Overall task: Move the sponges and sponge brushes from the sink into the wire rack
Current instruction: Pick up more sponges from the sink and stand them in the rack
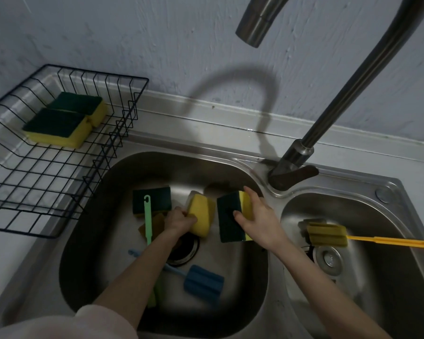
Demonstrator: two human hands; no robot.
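progress: two yellow foam sponges with dark green scouring tops (66, 119) already lie in the black wire rack (15, 192) on the table left of the stainless double sink (230, 157); left hand (179, 220) grips a yellow sponge (201, 215) in the left basin; right hand (257, 222) holds a green-topped yellow sponge (230, 216) beside it; still in the sink: another green-topped sponge (154, 199), green-handled brush (148, 221), blue sponge brush (202, 281), and in the right basin a yellow-handled sponge brush (328, 236); judged under halfway.
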